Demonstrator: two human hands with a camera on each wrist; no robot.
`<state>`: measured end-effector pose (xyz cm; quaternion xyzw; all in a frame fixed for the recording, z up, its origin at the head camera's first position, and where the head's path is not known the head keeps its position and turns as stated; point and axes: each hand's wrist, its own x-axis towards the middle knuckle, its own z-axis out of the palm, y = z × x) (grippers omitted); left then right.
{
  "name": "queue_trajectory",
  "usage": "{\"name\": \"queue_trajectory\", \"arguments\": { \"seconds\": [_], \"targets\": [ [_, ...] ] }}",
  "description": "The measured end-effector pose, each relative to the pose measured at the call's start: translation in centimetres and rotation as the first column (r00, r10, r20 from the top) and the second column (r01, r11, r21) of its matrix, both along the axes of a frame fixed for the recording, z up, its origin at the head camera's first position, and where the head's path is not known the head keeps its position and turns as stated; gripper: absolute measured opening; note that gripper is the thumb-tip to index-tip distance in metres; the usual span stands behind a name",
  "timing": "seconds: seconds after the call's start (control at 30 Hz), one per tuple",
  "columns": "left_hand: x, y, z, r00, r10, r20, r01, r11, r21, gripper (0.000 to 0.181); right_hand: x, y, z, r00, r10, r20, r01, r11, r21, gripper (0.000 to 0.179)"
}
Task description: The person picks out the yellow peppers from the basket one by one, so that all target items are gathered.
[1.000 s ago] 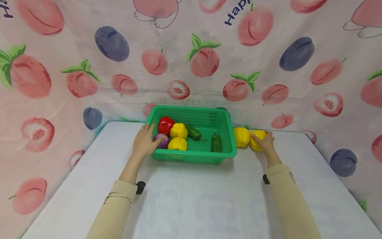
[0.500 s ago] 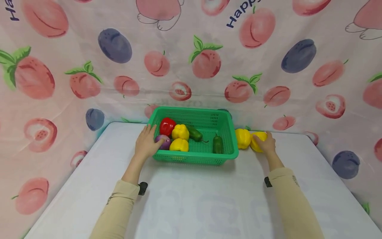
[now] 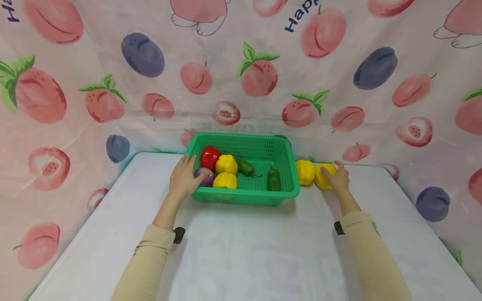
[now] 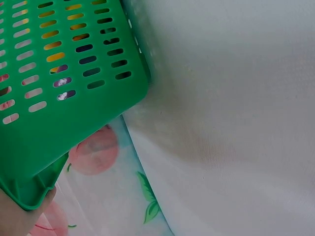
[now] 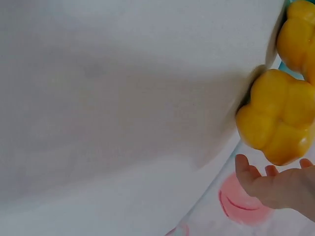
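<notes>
My left hand [image 3: 184, 177] holds the left rim of a green basket [image 3: 241, 196], thumb over the edge beside a round purple vegetable [image 3: 207, 177]. In the left wrist view, part of this hand [image 4: 17, 216] shows under the basket's rim corner. A yellow bell pepper [image 3: 323, 177] lies on the table right of the basket, next to another yellow bell pepper [image 3: 306, 172] by the basket's wall. Around the outer pepper's right side, my right hand [image 3: 339, 179] is spread. In the right wrist view its fingers [image 5: 242, 164] stand apart from that pepper [image 5: 275, 115].
Inside the basket are a red bell pepper [image 3: 209, 157], two yellow bell peppers [image 3: 226, 164], and two green peppers [image 3: 273, 179]. The white table [image 3: 248, 251] meets a fruit-print cloth [image 3: 158, 129] behind the basket.
My right hand's fingers have loosened from the outer yellow bell pepper and drawn slightly to the right. The left hand and basket stay where they were; the head view shifts slightly.
</notes>
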<state>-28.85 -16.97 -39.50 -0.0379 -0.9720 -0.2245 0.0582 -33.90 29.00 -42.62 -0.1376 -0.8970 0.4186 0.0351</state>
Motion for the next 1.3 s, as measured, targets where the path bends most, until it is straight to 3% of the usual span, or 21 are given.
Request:
{"name": "queue_trajectory", "arguments": {
  "seconds": [0.23, 0.57, 0.87, 1.07, 1.3],
  "targets": [
    [-0.2, -0.2, 0.2, 1.0, -0.003, -0.004, 0.003, 1.0, -0.014, 0.074, 0.0, -0.7, 0.6, 0.994, -0.023, -0.108, 0.026, 0.999, 0.021, 0.062],
    [-0.5, -0.2, 0.1, 1.0, -0.01, -0.007, 0.01, 1.0, -0.007, 0.073, 0.3, -1.7, 1.6, 0.985, -0.076, -0.157, 0.086, 0.995, 0.055, 0.055],
    [-0.2, -0.1, 0.2, 1.0, -0.005, 0.0, 0.005, 1.0, -0.013, 0.073, 1.1, -3.3, 2.1, 0.946, -0.122, -0.3, 0.12, 0.992, -0.025, 0.05],
    [0.0, 0.0, 0.2, 1.0, -0.009, -0.003, 0.009, 1.0, -0.008, 0.073, 1.8, -4.6, 2.3, 0.923, -0.105, -0.371, 0.082, 0.994, -0.079, 0.047],
    [0.1, 0.0, 0.1, 1.0, -0.008, 0.0, 0.008, 1.0, -0.002, 0.072, 2.6, -5.8, 3.0, 0.932, -0.03, -0.361, 0.015, 0.999, -0.045, 0.048]
  ]
}}
